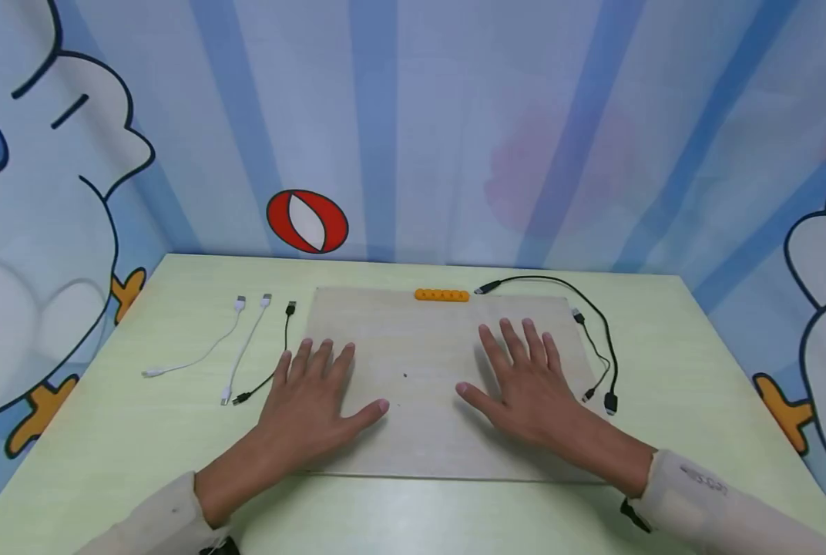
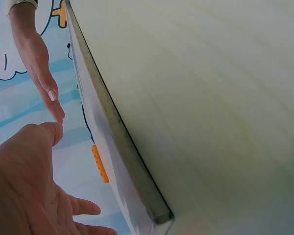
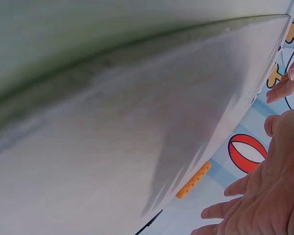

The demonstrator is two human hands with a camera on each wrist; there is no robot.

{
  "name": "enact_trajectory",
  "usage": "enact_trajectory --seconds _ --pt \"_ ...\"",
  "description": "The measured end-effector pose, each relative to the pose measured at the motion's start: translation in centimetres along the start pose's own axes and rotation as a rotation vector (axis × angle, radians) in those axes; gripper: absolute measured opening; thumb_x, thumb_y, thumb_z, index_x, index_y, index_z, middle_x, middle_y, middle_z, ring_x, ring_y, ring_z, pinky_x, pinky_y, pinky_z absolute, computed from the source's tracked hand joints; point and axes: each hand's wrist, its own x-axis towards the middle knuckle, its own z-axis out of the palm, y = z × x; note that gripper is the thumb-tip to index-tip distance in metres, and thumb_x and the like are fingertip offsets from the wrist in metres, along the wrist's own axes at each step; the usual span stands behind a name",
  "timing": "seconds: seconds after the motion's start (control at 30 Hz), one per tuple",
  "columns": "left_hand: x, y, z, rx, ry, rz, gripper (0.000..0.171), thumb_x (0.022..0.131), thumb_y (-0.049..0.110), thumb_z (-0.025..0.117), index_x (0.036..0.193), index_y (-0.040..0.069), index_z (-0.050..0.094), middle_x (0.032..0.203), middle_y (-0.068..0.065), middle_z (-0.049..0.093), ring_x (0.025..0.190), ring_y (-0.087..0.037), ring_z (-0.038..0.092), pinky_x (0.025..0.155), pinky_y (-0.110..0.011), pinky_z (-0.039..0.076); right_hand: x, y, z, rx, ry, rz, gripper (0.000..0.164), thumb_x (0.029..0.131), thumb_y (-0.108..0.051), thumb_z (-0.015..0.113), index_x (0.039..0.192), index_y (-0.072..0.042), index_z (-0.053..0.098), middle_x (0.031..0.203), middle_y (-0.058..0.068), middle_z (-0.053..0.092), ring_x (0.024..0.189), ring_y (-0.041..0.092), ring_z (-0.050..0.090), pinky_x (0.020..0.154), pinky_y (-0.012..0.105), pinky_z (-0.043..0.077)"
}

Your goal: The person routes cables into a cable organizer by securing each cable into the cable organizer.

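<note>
My left hand (image 1: pixel 309 397) hovers palm down over the left part of a pale board (image 1: pixel 413 439), fingers spread and holding nothing. Over the board's right part, my right hand (image 1: pixel 527 393) is spread the same way, also holding nothing. Left of the left hand lie two short white cables (image 1: pixel 201 356) and a short black cable (image 1: pixel 286 331), partly hidden by that hand. Beyond the right hand curve a longer black cable (image 1: pixel 596 308) and a short dark cable (image 1: pixel 596 351). An orange bar with a row of holes (image 1: pixel 442 295) sits at the board's far edge.
The board lies on a light green-yellow table (image 1: pixel 142 439) and stands slightly raised, its thick edge (image 2: pixel 112 117) showing in the left wrist view. Behind the table hangs a blue striped cloth backdrop (image 1: pixel 427 139) with cartoon figures.
</note>
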Motion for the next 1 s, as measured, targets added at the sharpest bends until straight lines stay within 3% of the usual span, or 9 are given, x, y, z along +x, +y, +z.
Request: enact_trajectory --seconds 0.4,1.0 --pt "-0.8 -0.8 -0.4 0.011 0.018 -0.021 0.096 0.102 0.076 0.060 0.169 0.007 0.050 0.175 -0.029 0.044 0.167 -0.060 0.032 0.132 -0.080 0.023 1.3 -1.0 0.1 -0.016 -0.048 -0.012 0.093 0.108 -0.067 0.055 0.178 -0.010 0.032 0.186 0.026 0.024 0.175 0.055 0.009 0.138 0.077 0.008" --pt "-2.0 -3.2 -0.9 0.046 0.073 -0.051 0.075 0.107 0.056 0.064 0.160 0.004 0.058 0.172 -0.033 0.047 0.164 -0.062 0.034 0.131 -0.082 0.025 3.4 -2.4 0.8 -0.040 -0.121 -0.064 0.089 0.111 -0.066 0.053 0.178 -0.012 0.033 0.187 0.025 0.023 0.176 0.055 0.007 0.139 0.075 0.007"
